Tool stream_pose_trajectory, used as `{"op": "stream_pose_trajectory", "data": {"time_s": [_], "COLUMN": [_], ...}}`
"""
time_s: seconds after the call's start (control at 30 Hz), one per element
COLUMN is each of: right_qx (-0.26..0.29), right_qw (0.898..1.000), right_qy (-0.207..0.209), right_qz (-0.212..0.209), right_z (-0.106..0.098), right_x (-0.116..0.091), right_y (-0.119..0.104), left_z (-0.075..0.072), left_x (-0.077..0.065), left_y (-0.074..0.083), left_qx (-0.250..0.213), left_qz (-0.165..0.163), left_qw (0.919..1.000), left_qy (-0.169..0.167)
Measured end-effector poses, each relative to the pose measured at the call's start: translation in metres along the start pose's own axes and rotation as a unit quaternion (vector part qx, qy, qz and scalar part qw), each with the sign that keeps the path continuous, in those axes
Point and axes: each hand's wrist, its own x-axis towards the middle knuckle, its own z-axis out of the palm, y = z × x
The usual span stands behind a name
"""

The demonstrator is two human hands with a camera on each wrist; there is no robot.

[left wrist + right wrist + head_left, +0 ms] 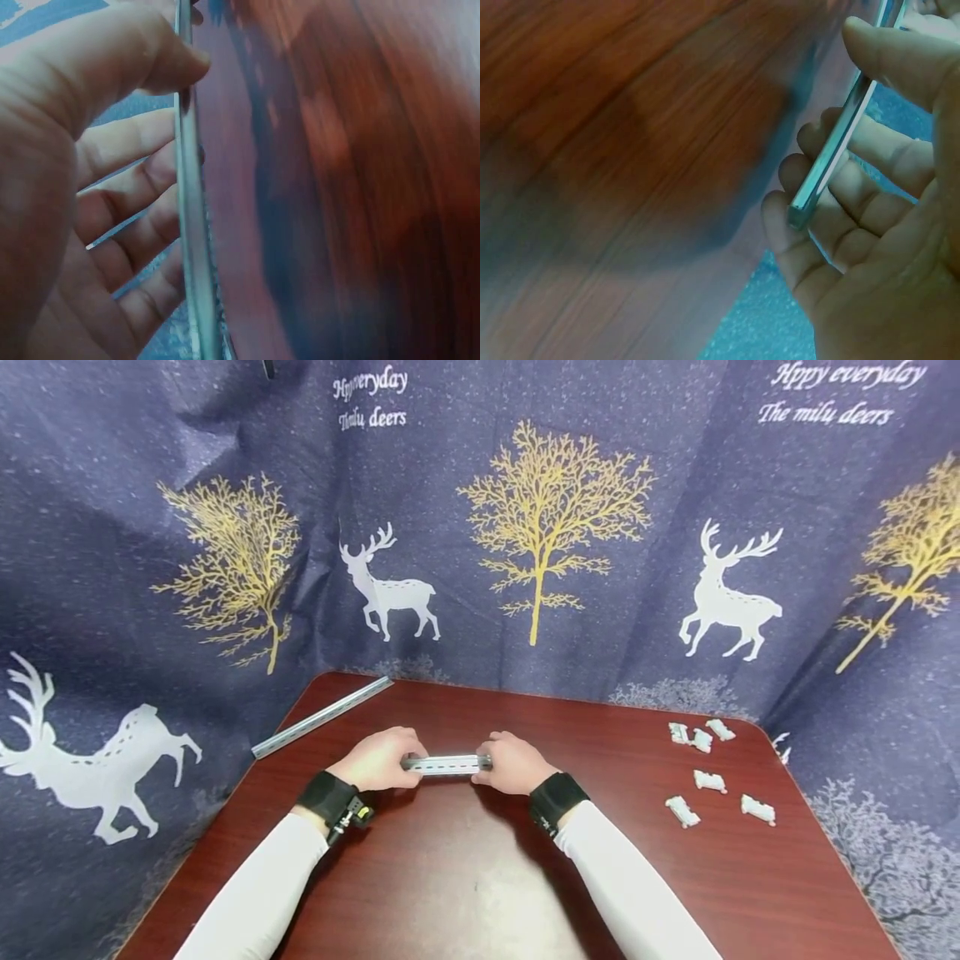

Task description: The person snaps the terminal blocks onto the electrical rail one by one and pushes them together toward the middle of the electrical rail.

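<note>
A short slotted metal rail (450, 766), apparently a DIN rail, lies crosswise between both hands over the middle of the table. My left hand (382, 760) grips its left end and my right hand (513, 762) its right end. In the left wrist view, the thumb presses one side of the rail (193, 225) and the fingers lie behind it. The right wrist view shows the rail's end (802, 214) resting across the curled fingers, with the thumb over the near side. Part of each end is hidden by the hands in the head view.
A longer slotted metal rail (322, 718) lies slanted along the back left edge of the reddish-brown table (600, 860). Several small pale pieces (709, 781), too small to identify, are scattered at the right. A blue curtain (600, 568) hangs behind the table.
</note>
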Motion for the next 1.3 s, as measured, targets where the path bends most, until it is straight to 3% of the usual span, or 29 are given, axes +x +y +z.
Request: {"op": "stream_pose_trajectory", "data": {"time_s": [0.5,0.9,1.1,1.3], "right_qx": [-0.011,0.011,-0.001,-0.01], "right_qw": [0.999,0.998,0.996,0.995], "right_qy": [0.047,0.05,0.088,0.099], "right_qz": [0.008,0.033,0.016,0.009], "right_z": [-0.008,-0.008,-0.005,-0.009], "right_x": [-0.041,-0.078,-0.105,-0.127], "right_y": [0.014,0.036,0.049,0.055], "left_z": [0.005,0.015,0.024,0.026], "left_x": [0.007,0.005,0.006,0.009], "left_y": [0.026,0.029,0.037,0.048], "left_qx": [-0.003,0.009,0.008,0.012], "left_qz": [0.03,0.022,0.038,0.053], "left_qw": [0.9995,0.9997,0.9993,0.9985], "left_qy": [0.005,0.004,0.001,0.005]}}
